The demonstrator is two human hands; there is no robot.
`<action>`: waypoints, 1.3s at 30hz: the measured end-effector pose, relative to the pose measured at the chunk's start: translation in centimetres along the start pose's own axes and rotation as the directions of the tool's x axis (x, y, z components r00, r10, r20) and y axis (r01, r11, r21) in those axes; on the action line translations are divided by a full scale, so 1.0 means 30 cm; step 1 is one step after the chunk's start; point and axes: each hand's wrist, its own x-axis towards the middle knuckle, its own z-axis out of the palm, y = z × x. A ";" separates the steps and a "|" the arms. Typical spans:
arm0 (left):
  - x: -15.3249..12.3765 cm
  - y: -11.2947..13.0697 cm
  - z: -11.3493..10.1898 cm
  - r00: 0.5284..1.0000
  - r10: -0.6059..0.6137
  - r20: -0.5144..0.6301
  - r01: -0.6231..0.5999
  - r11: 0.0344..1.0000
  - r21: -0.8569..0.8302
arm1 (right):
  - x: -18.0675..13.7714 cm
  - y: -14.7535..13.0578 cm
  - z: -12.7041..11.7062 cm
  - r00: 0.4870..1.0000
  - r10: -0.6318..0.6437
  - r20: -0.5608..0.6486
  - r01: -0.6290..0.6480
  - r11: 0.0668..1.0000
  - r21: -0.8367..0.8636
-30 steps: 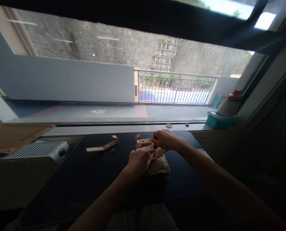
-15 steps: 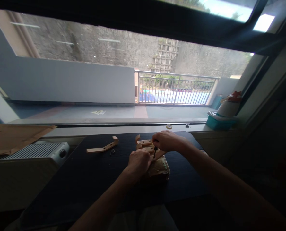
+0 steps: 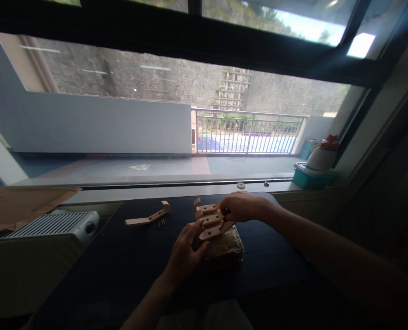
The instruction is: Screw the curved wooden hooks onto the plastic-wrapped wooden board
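Observation:
A stack of curved wooden pieces (image 3: 210,222) rests on a brown packet (image 3: 226,247) on the dark table (image 3: 128,256). My right hand (image 3: 243,206) is closed round a small dark tool (image 3: 223,221) whose tip meets the wood. My left hand (image 3: 185,250) lies beside the stack with fingers spread, its fingertips touching the near wooden piece. A separate curved wooden piece (image 3: 149,214) lies to the left, with a few small dark screws (image 3: 161,223) next to it.
A white ribbed heater (image 3: 52,224) and a flat cardboard sheet (image 3: 21,204) sit at the left. On the window sill are a teal box with a white object (image 3: 315,169), a tape roll (image 3: 240,185) and a small dark item (image 3: 266,184).
My left hand has let go of the stack and opened, sliding toward me. The view has tilted up slightly. My right hand stays on the tool.

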 end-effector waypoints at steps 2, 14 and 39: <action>-0.013 -0.021 0.031 0.991 -0.104 -0.088 0.093 0.988 -0.121 | 0.007 -0.012 -0.012 0.999 -0.033 0.036 0.035 0.998 -0.049; -0.003 -0.095 0.136 0.941 -0.226 -0.253 0.146 0.943 -0.300 | 0.095 0.002 0.016 0.997 0.063 0.041 -0.063 0.998 -0.009; -0.017 -0.137 0.151 0.946 -0.241 -0.218 0.108 0.866 -0.488 | 0.099 -0.042 0.118 0.925 0.239 -0.297 -0.218 0.971 0.103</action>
